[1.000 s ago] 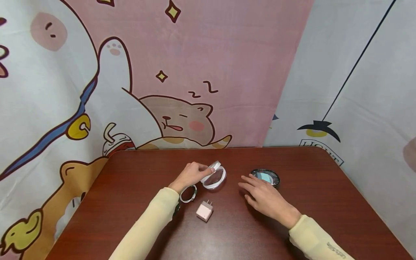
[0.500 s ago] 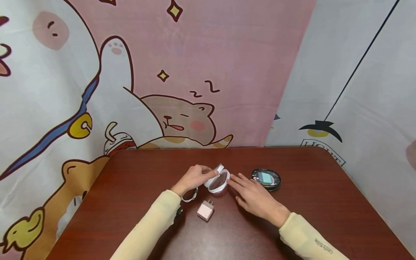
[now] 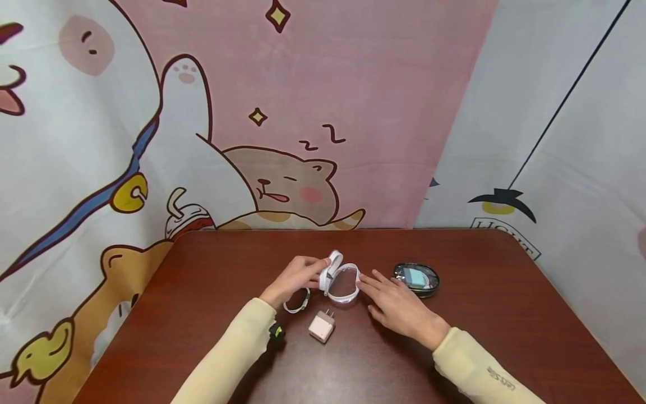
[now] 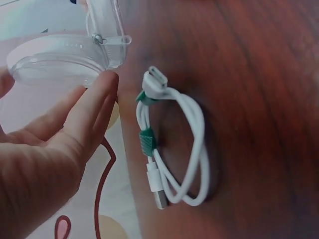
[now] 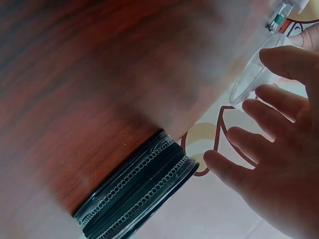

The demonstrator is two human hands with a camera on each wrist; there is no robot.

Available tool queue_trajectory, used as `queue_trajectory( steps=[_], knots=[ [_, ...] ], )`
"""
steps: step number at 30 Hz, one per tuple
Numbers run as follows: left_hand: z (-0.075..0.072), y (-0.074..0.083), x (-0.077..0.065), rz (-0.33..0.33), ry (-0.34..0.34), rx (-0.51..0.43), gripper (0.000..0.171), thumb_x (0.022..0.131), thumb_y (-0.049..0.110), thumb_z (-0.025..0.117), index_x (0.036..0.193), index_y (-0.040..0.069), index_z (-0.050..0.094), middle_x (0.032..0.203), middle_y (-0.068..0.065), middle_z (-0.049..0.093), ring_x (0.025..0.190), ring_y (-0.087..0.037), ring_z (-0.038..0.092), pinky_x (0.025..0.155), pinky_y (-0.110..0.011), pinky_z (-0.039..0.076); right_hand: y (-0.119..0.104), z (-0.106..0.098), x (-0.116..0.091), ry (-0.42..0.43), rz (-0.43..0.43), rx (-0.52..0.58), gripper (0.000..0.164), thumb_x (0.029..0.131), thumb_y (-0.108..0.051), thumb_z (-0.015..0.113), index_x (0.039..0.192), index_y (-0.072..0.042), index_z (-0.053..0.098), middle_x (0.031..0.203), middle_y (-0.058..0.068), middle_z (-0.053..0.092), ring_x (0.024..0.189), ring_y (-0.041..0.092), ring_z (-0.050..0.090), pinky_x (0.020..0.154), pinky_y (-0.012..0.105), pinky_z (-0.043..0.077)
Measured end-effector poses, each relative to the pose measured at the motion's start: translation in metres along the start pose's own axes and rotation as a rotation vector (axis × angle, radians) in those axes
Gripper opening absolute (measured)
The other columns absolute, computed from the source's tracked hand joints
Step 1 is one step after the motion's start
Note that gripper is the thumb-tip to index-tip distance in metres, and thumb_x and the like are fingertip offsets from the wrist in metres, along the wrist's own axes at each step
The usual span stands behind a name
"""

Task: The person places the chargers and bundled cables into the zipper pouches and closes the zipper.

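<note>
We see the left hand [image 3: 291, 280] pinching the small rounded case of clear plastic with white trim [image 3: 344, 285] by its raised lid side, so the case sits just beyond those fingertips. The right hand [image 3: 404, 306], fingers spread and clasping nothing, meets its opposite rim. Beside the left hand we find a coiled white cable with green ties [image 4: 199, 132]; nearer us, a pale pink cube-shaped charger [image 3: 322, 326]; rightward, an oval black zip case [image 5: 139, 186].

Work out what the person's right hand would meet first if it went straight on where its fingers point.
The right hand would probably meet the clear white-rimmed case first, close in front of it; whether they touch is unclear.
</note>
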State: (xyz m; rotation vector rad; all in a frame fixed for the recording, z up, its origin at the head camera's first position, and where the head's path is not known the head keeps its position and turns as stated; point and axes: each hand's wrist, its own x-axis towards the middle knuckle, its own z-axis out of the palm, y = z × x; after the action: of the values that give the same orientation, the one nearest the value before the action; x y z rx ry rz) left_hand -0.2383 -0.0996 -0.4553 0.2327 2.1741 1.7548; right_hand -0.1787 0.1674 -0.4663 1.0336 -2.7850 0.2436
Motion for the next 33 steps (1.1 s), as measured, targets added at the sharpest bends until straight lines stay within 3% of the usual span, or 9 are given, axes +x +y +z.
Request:
queue_trajectory(
  steps=[6, 10, 22, 33],
  knots=[
    [-0.007, -0.006, -0.003, -0.018, -0.027, -0.182, 0.057, 0.102, 0.033, 0.063, 0.132, -0.014, 0.058, 0.117, -0.025, 0.068, 0.096, -0.02, 0.07, 0.089, -0.038, 0.06, 0.0, 0.002, 0.003, -0.002, -0.009, -0.007, 0.053, 0.091, -0.017, 0.077, 0.14, -0.003, 0.063, 0.147, 0.015, 0.058, 0.137, 0.044, 0.05, 0.099, 0.065, 0.049],
    [-0.01, -0.008, -0.008, -0.019, -0.02, -0.233, 0.057, 0.102, 0.034, 0.063, 0.133, -0.013, 0.057, 0.118, -0.025, 0.068, 0.098, -0.022, 0.071, 0.089, -0.038, 0.06, -0.001, 0.002, 0.006, -0.002, -0.012, -0.002, 0.052, 0.091, -0.018, 0.077, 0.139, -0.003, 0.063, 0.147, 0.016, 0.058, 0.137, 0.044, 0.05, 0.1, 0.064, 0.049],
    [-0.017, -0.013, -0.025, -0.012, 0.125, -0.139, 0.051, 0.099, 0.032, 0.068, 0.127, -0.01, 0.065, 0.117, -0.019, 0.068, 0.097, -0.018, 0.065, 0.089, -0.035, 0.059, -0.017, -0.001, 0.02, 0.051, -0.015, 0.072, 0.054, 0.093, -0.018, 0.076, 0.143, -0.006, 0.06, 0.15, 0.014, 0.055, 0.139, 0.041, 0.049, 0.102, 0.062, 0.048],
    [-0.042, -0.009, -0.048, 0.018, 0.193, -0.103, 0.052, 0.101, 0.032, 0.067, 0.13, -0.01, 0.063, 0.121, -0.023, 0.069, 0.104, -0.023, 0.069, 0.095, -0.038, 0.058, -0.03, -0.001, 0.033, 0.136, -0.018, 0.145, 0.05, 0.096, -0.021, 0.074, 0.142, -0.007, 0.062, 0.15, 0.013, 0.056, 0.139, 0.036, 0.051, 0.103, 0.059, 0.049]
  ],
)
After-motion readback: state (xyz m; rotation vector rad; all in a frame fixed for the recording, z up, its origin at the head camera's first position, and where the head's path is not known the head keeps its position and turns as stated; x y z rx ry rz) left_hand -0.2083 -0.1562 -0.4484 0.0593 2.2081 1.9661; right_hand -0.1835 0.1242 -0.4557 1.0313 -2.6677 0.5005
